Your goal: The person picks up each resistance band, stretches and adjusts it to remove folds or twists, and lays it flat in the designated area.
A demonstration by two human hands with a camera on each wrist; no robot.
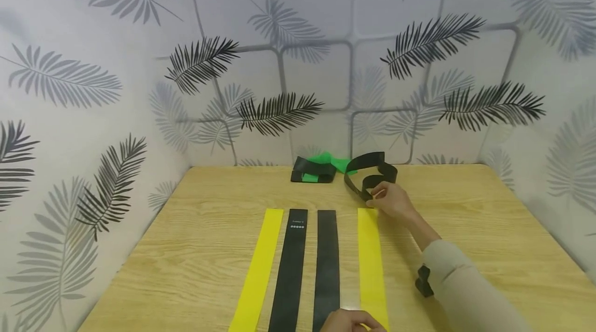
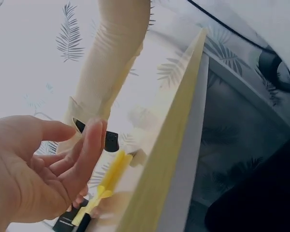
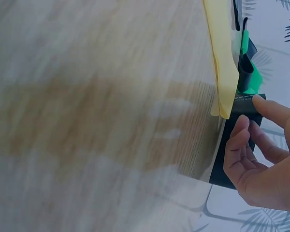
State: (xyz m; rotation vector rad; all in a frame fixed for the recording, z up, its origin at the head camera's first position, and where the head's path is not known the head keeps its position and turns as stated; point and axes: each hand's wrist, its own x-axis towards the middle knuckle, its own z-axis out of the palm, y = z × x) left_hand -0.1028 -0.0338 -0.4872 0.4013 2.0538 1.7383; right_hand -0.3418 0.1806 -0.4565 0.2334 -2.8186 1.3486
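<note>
Near the back of the table in the head view, my right hand (image 1: 393, 200) pinches the near end of a loose black resistance band (image 1: 364, 158), a loop standing on its edge. The right wrist view shows the thumb and fingers of that hand at the black band. At the bottom edge of the head view is my left hand (image 1: 350, 321), by the near ends of a flat black band (image 1: 327, 259) and a yellow band (image 1: 371, 259). In the left wrist view its fingers are loosely bent and hold nothing.
Left of these lie another black band (image 1: 289, 265), with white print and dots, and a yellow band (image 1: 258, 265). A folded black band (image 1: 321, 169) with a green band (image 1: 328, 158) lies at the back of the wooden table (image 1: 186, 249), before a leaf-patterned wall covering (image 1: 316, 78).
</note>
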